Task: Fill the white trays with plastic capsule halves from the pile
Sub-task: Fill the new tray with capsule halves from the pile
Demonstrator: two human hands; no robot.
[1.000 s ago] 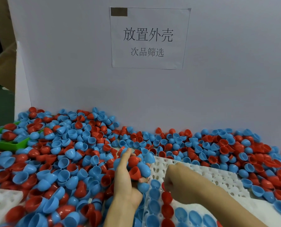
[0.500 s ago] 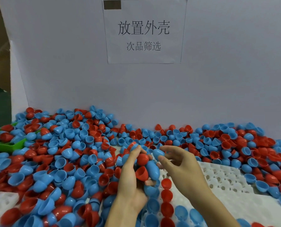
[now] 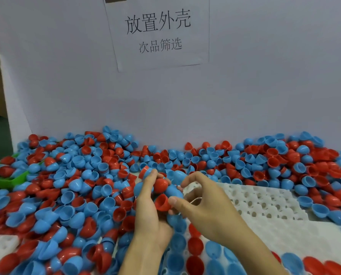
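I am cradling a cluster of capsule halves in my left hand [image 3: 149, 207], fingers curled round them, over the white tray [image 3: 264, 203]. My right hand [image 3: 201, 205] is pinching a red half [image 3: 162, 202] at its rim; these shells look light, stiff and slippery.

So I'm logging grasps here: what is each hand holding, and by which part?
The left hand cradles a clutch of capsule halves against palm and fingers. The right hand pinches the red half from it by its rim.
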